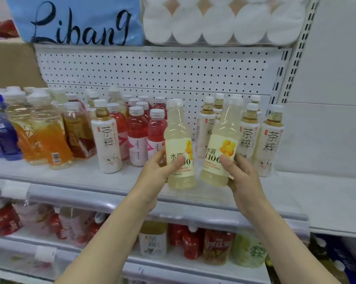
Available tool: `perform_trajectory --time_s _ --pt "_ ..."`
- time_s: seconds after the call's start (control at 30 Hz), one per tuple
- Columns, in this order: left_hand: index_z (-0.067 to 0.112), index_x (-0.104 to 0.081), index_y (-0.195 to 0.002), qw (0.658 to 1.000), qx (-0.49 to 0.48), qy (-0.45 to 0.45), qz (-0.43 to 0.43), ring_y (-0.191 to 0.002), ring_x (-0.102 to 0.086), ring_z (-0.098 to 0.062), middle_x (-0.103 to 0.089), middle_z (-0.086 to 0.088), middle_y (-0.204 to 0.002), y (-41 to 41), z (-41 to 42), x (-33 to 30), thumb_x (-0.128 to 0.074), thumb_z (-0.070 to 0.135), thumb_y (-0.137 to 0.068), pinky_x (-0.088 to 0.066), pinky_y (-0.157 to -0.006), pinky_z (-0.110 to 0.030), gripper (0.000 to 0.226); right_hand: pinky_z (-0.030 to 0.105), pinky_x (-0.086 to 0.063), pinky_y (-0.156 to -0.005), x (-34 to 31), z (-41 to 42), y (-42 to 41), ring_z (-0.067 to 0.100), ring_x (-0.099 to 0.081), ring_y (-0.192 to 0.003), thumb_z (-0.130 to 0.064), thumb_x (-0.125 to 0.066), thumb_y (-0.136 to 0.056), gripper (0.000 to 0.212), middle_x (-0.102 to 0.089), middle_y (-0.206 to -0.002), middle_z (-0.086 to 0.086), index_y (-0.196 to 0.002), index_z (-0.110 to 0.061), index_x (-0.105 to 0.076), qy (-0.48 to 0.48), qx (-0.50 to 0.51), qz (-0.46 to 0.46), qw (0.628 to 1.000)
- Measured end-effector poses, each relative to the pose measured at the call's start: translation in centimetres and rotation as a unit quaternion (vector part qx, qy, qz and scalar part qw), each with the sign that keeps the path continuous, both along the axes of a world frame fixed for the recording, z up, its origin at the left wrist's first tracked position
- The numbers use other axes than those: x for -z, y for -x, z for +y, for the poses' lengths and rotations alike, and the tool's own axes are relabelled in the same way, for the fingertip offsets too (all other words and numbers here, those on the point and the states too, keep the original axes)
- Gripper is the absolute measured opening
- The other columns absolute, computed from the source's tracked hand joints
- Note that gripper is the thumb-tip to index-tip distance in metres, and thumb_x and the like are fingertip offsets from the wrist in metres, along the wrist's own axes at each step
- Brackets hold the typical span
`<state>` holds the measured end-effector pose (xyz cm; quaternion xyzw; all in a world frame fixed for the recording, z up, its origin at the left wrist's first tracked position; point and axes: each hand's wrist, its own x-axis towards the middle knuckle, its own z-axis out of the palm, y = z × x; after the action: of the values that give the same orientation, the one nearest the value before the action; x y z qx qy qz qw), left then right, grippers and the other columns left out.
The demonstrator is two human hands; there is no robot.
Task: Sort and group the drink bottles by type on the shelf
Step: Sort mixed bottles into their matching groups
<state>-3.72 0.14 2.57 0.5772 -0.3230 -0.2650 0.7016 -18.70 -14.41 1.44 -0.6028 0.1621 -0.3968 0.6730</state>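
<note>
Standing in rows on the shelf [74, 181]: blue bottles [0, 132] at far left, orange bottles [41, 136] just right of them, red bottles [140, 132] toward the middle. Standing alone before the red group's left edge, one tea bottle [108, 140]; clustering at right, more tea bottles [261, 138]. Being held side by side in front of the gap between these groups, two lemon bottles: one [179, 148] in the left hand [156, 177], the other [220, 148], tilting, in the right hand [244, 179]. Sitting overhead, paper rolls [224, 19]; crowding the lower shelf [173, 269], further drinks [193, 242].
</note>
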Motion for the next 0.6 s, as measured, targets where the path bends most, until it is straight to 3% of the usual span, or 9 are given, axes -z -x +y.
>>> perform_trajectory --time_s 0.13,0.27,0.43,0.6 --pt "0.023 -0.064 -0.129 0.999 -0.010 0.022 0.022 -0.104 -0.073 -0.023 -0.077 -0.001 -0.111 -2.8 6.3 -0.3 -0.073 0.039 -0.074 -0.057 -0.089 -0.039 0.058 0.040 -0.060 -0.083 -1.1 6.1 -3.7 0.020 -0.073 -0.099 -0.032 -0.061 -0.084 0.041 -0.077 -0.110 0.003 -0.121 -0.016 -0.068 -0.082 -0.069 -0.053 0.993" --pt "0.021 -0.064 -0.129 0.998 -0.038 0.028 0.041 -0.100 -0.074 -0.021 -0.077 -0.003 -0.111 -7.0 14.5 -0.3 -0.072 0.038 -0.075 -0.055 -0.080 -0.033 0.057 0.051 -0.053 -0.091 -1.0 13.7 -9.5 0.022 -0.071 -0.095 -0.029 -0.055 -0.093 0.034 -0.076 -0.104 0.005 -0.122 -0.016 -0.065 -0.140 -0.106 -0.076 0.982" --pt "0.024 -0.065 -0.126 0.996 -0.081 0.032 0.034 -0.093 -0.075 -0.018 -0.078 -0.002 -0.109 -12.6 25.9 0.0 -0.071 0.037 -0.075 -0.057 -0.066 -0.026 0.052 0.033 -0.058 -0.070 0.1 24.4 -17.6 0.018 -0.068 -0.088 -0.033 -0.072 -0.077 0.064 -0.071 -0.097 0.001 -0.134 -0.008 -0.059 -0.093 -0.122 -0.068 0.986" --pt "0.023 -0.064 -0.129 0.990 -0.138 0.010 0.014 -0.104 -0.073 -0.021 -0.077 -0.001 -0.111 -17.5 36.2 0.5 -0.074 0.042 -0.074 -0.055 -0.086 -0.037 0.059 0.034 -0.055 -0.058 1.0 33.3 -24.9 0.023 -0.066 -0.076 -0.034 -0.075 -0.077 0.052 -0.068 -0.087 0.001 -0.122 -0.010 -0.062 -0.082 -0.179 -0.066 0.978"
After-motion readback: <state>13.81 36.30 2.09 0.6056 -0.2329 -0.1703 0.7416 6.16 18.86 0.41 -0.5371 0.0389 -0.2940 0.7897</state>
